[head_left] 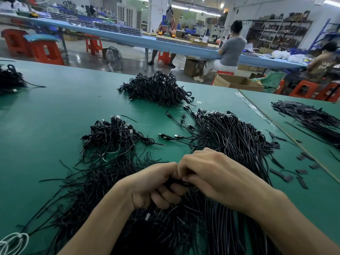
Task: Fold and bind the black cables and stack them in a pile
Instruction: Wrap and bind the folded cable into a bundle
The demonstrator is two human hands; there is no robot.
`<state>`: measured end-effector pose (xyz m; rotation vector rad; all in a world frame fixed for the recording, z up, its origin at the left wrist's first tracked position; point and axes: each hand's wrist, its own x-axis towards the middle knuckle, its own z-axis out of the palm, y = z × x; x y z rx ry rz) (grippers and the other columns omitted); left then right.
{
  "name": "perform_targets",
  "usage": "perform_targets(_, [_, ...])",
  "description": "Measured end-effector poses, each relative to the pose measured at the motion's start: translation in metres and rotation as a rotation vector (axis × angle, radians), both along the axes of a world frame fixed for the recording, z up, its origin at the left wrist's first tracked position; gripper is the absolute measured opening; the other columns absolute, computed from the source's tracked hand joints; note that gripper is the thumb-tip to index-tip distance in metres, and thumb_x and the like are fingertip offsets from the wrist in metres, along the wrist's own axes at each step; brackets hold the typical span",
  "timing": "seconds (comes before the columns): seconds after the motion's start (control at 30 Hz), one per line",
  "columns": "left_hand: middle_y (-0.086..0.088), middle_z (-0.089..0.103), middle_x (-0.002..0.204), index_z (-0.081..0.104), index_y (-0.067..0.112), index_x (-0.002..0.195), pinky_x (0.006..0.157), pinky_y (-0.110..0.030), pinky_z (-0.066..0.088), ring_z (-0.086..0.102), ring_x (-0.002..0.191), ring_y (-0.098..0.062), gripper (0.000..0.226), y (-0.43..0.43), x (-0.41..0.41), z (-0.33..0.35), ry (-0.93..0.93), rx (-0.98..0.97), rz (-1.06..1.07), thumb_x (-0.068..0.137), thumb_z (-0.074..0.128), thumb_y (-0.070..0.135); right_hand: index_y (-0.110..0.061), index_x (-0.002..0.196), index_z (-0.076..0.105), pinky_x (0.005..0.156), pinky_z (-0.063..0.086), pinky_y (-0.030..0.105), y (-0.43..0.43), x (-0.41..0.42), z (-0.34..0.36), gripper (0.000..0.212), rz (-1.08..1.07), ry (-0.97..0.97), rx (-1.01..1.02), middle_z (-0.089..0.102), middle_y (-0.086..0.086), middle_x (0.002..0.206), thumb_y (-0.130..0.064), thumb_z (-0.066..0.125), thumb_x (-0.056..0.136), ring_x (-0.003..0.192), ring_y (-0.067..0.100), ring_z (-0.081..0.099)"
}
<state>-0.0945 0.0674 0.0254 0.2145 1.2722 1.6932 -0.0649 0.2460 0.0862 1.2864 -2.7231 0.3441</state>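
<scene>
Fingers (161, 196) of the left hand (154, 183) are curled tight round a small black cable (177, 182). The right hand (211, 173) pinches the same cable from the other side. Both hands meet in the middle, close to the person, over the green surface (64, 100). Only a little bit of the cable peeks out between them, so I cannot tell if a tie is on it.

Under the hands and off to the right lies a big heap of loose cables (230, 137). They are long and mostly straight, with their plugs at the far end. To the left of the hands is a mess of thin ties (95, 177). A bit farther away on the left sits a small pile of tied bundles (114, 133). A bigger pile (158, 87) sits at the far side of the surface.

I think the person is at the binding step. The cable looks folded up small, and the hands seem to be twisting something round it. Next, the tie needs to be wound snug so the folds do not spring open. Then the bundle should go on the small pile on the left. After that, a hand must pull just one cable out of the heap. That may be tricky, as they lie so close together.
</scene>
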Motion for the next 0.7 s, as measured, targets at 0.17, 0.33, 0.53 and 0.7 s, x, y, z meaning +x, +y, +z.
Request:
perform_targets(0.17, [0.004, 0.036, 0.059, 0.05, 0.018, 0.067, 0.033, -0.012, 0.019, 0.023, 0.043, -0.003, 0.035, 0.011, 0.003, 0.003, 0.055, 0.109, 0.256, 0.095, 0.03, 0.01, -0.021, 0.094, 0.051, 0.074, 0.045, 0.031, -0.002, -0.002, -0.01, 0.024, -0.123, 0.194, -0.039, 0.057, -0.009, 0.082, -0.005, 0.067, 0.086, 0.076, 0.015, 0.05])
perform_targets(0.33, [0.001, 0.059, 0.072, 0.073, 0.018, 0.096, 0.05, -0.018, 0.042, 0.048, 0.06, -0.007, 0.036, 0.025, 0.014, 0.004, 0.291, 0.28, 0.474, 0.101, 0.041, 0.002, -0.02, 0.088, 0.048, 0.069, 0.041, 0.024, -0.005, -0.005, -0.027, 0.027, -0.349, 0.228, -0.421, 0.053, -0.011, 0.075, -0.001, 0.067, 0.086, 0.071, 0.01, 0.048])
perform_targets(0.53, [0.005, 0.065, 0.097, 0.065, 0.033, 0.104, 0.077, -0.027, 0.055, 0.061, 0.087, -0.01, 0.036, 0.02, 0.01, 0.001, 0.713, -0.152, 0.759, 0.072, 0.074, 0.047, -0.031, 0.08, 0.044, 0.062, 0.046, 0.018, -0.011, -0.008, -0.03, 0.037, -0.478, 0.068, -0.901, 0.064, -0.012, 0.084, -0.007, 0.071, 0.089, 0.071, 0.008, 0.059])
perform_targets(0.7, [0.008, 0.058, 0.055, 0.061, 0.03, 0.089, 0.048, -0.023, 0.039, 0.049, 0.047, -0.008, 0.023, 0.016, 0.008, -0.003, 0.867, -0.208, 0.851, 0.078, 0.074, 0.046, -0.036, 0.074, 0.047, 0.073, 0.055, 0.024, -0.023, -0.007, -0.038, 0.047, -0.428, -0.19, -1.192, 0.068, -0.011, 0.084, 0.003, 0.07, 0.087, 0.079, 0.011, 0.066])
